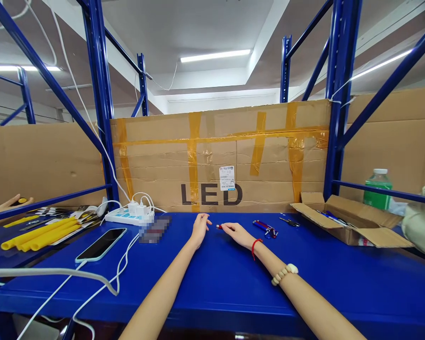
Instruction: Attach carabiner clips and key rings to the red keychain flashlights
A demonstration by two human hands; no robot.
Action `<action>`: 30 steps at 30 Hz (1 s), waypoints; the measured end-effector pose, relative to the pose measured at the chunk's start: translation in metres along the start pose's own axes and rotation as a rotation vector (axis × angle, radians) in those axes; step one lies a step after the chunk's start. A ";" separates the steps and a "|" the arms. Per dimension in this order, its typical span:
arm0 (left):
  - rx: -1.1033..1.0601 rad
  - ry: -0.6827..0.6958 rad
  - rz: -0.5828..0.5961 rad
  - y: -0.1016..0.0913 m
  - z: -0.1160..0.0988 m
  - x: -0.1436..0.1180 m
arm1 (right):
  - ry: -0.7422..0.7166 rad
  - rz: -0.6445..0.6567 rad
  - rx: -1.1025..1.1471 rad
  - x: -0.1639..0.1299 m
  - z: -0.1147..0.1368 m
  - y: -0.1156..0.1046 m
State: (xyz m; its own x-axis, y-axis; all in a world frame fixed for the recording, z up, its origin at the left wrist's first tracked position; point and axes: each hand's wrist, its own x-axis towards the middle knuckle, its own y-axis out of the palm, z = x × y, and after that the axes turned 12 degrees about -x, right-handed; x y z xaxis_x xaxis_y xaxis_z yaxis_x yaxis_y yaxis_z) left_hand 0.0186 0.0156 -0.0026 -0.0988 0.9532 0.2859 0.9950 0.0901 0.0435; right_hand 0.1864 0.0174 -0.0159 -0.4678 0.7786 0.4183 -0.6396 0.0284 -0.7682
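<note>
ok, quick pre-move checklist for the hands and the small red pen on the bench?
1. Right hand on the red pen: ok, fingertips touch it on the blue bench.
2. Firm grip on the pen: cannot tell, too small.
3. Left hand free: ok, holds nothing, rests beside the pen.
4. Spare pens close by: ok, just right of the right hand.
5. Open cardboard box in view: ok, far right, flaps open.
6. Phone and white cables away from the hands: ok, on the left.
</note>
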 end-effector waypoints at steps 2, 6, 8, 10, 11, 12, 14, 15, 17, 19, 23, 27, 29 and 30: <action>-0.022 -0.044 -0.013 0.000 0.000 0.000 | 0.003 -0.002 -0.009 0.000 -0.002 -0.001; -0.048 -0.090 -0.010 0.002 0.001 -0.002 | 0.047 -0.013 -0.062 0.000 -0.005 -0.002; -0.054 -0.097 -0.005 0.002 0.001 -0.003 | 0.070 -0.014 -0.098 -0.001 -0.005 -0.004; -0.055 -0.099 0.005 0.003 0.000 -0.005 | 0.090 -0.006 -0.140 -0.002 -0.004 -0.005; -0.054 -0.097 0.012 0.003 -0.001 -0.005 | 0.098 0.000 -0.161 -0.003 -0.003 -0.005; -0.052 -0.095 0.020 0.003 -0.001 -0.006 | 0.104 0.005 -0.180 -0.003 -0.001 -0.006; -0.046 -0.087 0.037 0.004 -0.002 -0.007 | 0.110 0.008 -0.213 -0.004 0.001 -0.007; -0.041 -0.082 0.043 0.005 -0.002 -0.008 | 0.110 0.007 -0.225 -0.005 0.002 -0.008; -0.027 -0.076 0.051 0.005 0.000 -0.008 | 0.107 0.003 -0.238 -0.005 0.004 -0.008; -0.007 -0.072 0.053 0.005 0.002 -0.007 | 0.105 0.001 -0.242 -0.005 0.004 -0.008; 0.043 -0.054 0.058 0.004 0.004 -0.005 | 0.093 0.008 -0.247 -0.005 0.006 -0.006; 0.121 -0.020 0.075 0.004 0.005 -0.005 | 0.076 0.005 -0.268 -0.005 0.007 -0.006; 0.169 -0.003 0.079 0.004 0.005 -0.006 | 0.074 -0.003 -0.278 -0.006 0.006 -0.007; 0.193 0.006 0.081 0.004 0.005 -0.006 | 0.076 -0.007 -0.283 -0.006 0.006 -0.007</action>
State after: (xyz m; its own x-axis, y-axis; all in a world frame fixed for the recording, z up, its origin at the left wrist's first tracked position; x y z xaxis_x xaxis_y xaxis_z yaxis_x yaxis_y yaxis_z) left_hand 0.0236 0.0114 -0.0088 -0.0180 0.9579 0.2864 0.9841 0.0675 -0.1641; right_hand 0.1898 0.0084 -0.0101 -0.4099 0.8224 0.3946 -0.4419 0.1994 -0.8746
